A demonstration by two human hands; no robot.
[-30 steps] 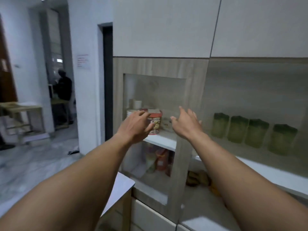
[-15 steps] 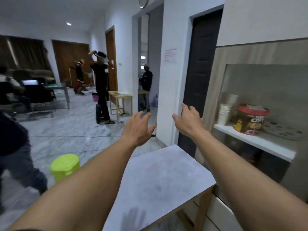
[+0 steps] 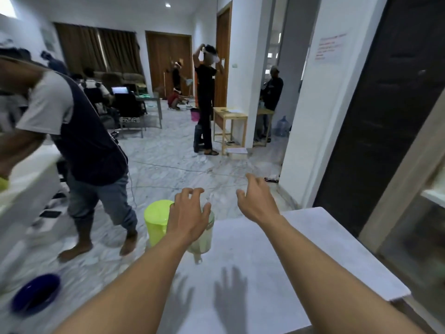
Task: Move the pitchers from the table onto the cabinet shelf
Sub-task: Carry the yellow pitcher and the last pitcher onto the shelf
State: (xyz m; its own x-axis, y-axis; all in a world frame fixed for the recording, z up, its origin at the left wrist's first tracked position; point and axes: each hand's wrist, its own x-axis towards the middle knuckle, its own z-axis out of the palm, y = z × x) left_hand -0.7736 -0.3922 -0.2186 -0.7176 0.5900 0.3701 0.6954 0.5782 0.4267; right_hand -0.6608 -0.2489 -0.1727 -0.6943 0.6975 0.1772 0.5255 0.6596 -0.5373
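Observation:
A clear, pale green pitcher (image 3: 202,239) stands at the left edge of the grey-white table (image 3: 301,247). My left hand (image 3: 189,214) hovers over its top with fingers spread and hides its upper part; I cannot tell whether it touches. My right hand (image 3: 257,201) is open above the table's far edge, a little right of the pitcher, holding nothing. The cabinet (image 3: 409,179) with its white shelf (image 3: 434,197) shows only at the right edge.
A lime-green container (image 3: 156,219) stands just left of the pitcher, beyond the table edge. A person (image 3: 79,131) walks close by on the left. A blue bowl (image 3: 36,294) lies at lower left. A dark door (image 3: 385,112) is beside the cabinet.
The view has swung left, away from the cabinet shelves, onto the table and room. The pitcher has come into view under my left hand. Both hands stay open and have lowered.

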